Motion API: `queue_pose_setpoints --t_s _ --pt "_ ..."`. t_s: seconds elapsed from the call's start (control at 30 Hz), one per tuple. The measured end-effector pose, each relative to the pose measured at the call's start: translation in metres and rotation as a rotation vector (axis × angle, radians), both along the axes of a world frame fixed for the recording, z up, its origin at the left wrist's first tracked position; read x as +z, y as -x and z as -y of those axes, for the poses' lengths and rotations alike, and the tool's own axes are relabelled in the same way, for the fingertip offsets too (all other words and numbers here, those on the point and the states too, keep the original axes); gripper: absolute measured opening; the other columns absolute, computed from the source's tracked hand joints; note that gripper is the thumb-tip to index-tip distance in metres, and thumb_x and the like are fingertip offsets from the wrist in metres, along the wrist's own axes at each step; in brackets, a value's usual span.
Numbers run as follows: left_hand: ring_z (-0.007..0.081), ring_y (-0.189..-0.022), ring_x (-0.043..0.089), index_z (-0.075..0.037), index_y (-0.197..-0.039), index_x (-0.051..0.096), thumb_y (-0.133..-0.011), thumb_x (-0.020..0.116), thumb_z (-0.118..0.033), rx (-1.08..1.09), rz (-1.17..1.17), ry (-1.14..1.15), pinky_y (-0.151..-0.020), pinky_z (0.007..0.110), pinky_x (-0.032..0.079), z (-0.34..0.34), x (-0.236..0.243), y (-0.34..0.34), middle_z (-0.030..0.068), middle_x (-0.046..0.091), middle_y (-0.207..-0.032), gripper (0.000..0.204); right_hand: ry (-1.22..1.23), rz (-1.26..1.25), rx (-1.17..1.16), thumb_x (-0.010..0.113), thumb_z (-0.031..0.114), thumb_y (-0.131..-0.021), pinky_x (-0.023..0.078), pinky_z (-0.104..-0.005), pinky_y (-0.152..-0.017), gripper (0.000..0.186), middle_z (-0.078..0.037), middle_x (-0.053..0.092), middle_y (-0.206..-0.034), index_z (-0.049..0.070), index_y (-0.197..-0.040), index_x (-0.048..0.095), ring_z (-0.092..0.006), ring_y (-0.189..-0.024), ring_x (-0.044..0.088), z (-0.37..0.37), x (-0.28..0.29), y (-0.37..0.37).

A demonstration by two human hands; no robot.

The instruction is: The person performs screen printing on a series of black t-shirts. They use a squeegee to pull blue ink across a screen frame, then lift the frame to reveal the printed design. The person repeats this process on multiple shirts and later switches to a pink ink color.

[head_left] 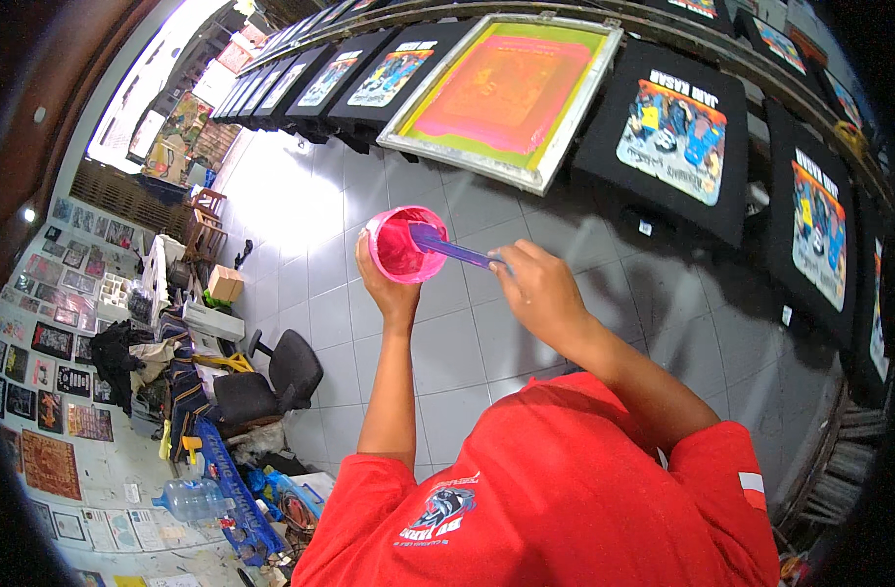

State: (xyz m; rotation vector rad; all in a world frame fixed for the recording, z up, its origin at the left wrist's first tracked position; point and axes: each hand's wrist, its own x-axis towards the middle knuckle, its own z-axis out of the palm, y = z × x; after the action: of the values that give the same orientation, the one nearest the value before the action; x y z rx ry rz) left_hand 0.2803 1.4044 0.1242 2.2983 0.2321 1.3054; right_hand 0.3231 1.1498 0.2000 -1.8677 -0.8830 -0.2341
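Observation:
My left hand is wrapped round a pink plastic tub, its mouth tilted toward me and its inside coated with pink ink. My right hand grips the end of a purple spatula, whose blade dips into the tub. Beyond the tub lies a screen-printing frame with a pale rim; pink ink is spread over its yellow-green mesh. Black shirts with colourful prints are laid out on both sides of the frame.
A long rack carries the row of shirts from far left to the right. On the left are a black office chair, a cardboard box, a large water bottle and a wall covered in stickers. Grey floor tiles lie below.

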Motion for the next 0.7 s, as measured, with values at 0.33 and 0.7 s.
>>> queue_pose_setpoints --t_s 0.33,0.7 --pt "0.0369 -0.124 0.042 -0.002 -0.131 0.041 -0.06 0.084 -0.014 0.014 0.014 -0.212 -0.104 0.045 0.034 -0.052 0.02 -0.081 0.0191 0.047 -0.129 0.084 0.105 -0.331 0.105 0.056 0.012 -0.086 0.046 -0.0422 -0.058 0.013 -0.017 0.062 -0.071 0.0 -0.082 0.06 -0.0364 -0.063 0.059 -0.078 -0.002 -0.093" --pt "0.0405 -0.124 0.042 -0.004 -0.135 0.035 -0.058 0.086 -0.018 -0.117 0.048 -0.129 -0.103 0.047 0.035 -0.187 0.006 -0.152 0.0221 0.043 -0.132 0.093 -0.562 -1.085 0.029 0.054 0.02 -0.093 0.037 -0.0214 -0.057 0.017 0.001 0.059 -0.077 0.006 -0.093 0.062 -0.0048 -0.065 0.046 -0.246 -0.025 -0.088"
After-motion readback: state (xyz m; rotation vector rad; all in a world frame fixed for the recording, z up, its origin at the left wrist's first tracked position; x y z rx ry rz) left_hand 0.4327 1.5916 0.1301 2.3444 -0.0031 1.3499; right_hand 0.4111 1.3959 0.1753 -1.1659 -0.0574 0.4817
